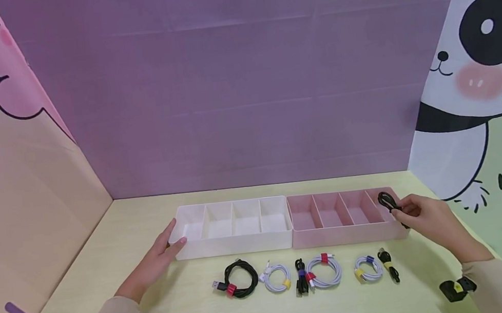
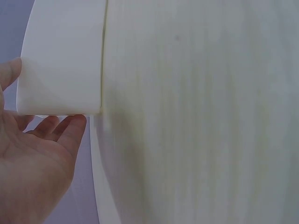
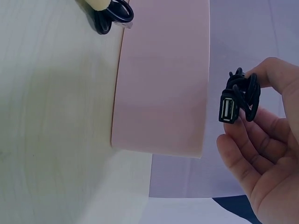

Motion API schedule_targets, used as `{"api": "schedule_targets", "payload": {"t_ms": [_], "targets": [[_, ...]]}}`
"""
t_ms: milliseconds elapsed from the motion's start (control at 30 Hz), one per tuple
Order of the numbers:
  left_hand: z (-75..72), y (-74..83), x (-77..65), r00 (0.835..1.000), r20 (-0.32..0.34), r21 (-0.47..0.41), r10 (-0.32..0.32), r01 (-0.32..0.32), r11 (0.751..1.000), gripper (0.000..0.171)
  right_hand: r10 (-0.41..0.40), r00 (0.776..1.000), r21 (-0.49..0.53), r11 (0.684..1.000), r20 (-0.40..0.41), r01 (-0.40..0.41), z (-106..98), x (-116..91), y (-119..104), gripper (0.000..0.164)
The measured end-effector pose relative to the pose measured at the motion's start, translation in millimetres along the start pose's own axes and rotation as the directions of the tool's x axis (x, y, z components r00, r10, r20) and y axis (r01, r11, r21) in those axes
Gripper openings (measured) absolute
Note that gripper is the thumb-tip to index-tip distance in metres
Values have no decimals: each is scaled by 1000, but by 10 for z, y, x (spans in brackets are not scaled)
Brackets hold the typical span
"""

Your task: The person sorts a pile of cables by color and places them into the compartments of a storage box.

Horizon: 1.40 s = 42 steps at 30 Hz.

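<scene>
My right hand (image 1: 430, 218) pinches a coiled black USB cable (image 1: 387, 200) between thumb and fingers, up at the right end of the pink divided box (image 1: 348, 235). One of its rectangular USB ends (image 3: 227, 109) faces the camera in the right wrist view, the loops bunched behind it. My left hand (image 1: 158, 260) rests on the left end of the white divided box (image 1: 233, 246). Its thumb reaches the front corner of the rim, while the other fingers touch the end wall (image 2: 60, 60). The two boxes stand end to end.
In front of the boxes lies a row of coiled cables: a black USB cable (image 1: 243, 293), a white cable (image 1: 268, 285), a short black one (image 1: 300, 272), a larger white coil (image 1: 336, 277), another white coil (image 1: 378, 272) and a black one (image 1: 386, 260). A purple backdrop (image 1: 243, 85) stands behind.
</scene>
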<state>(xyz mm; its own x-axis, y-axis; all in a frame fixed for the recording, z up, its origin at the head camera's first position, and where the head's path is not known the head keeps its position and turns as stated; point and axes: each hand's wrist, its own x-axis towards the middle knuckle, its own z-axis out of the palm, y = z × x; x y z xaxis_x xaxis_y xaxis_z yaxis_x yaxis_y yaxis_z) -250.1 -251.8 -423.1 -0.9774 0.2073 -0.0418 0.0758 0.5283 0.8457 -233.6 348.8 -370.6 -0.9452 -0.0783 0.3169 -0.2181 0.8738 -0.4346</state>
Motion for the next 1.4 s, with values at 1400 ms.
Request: {"api": "schedule_targets", "payload": {"t_ms": [1400], "targets": [[-10,-3,-6,1000,-8,21,22,-22,1000,84,21,1000,-5,1000,23,-21,29,209,125,29]]}}
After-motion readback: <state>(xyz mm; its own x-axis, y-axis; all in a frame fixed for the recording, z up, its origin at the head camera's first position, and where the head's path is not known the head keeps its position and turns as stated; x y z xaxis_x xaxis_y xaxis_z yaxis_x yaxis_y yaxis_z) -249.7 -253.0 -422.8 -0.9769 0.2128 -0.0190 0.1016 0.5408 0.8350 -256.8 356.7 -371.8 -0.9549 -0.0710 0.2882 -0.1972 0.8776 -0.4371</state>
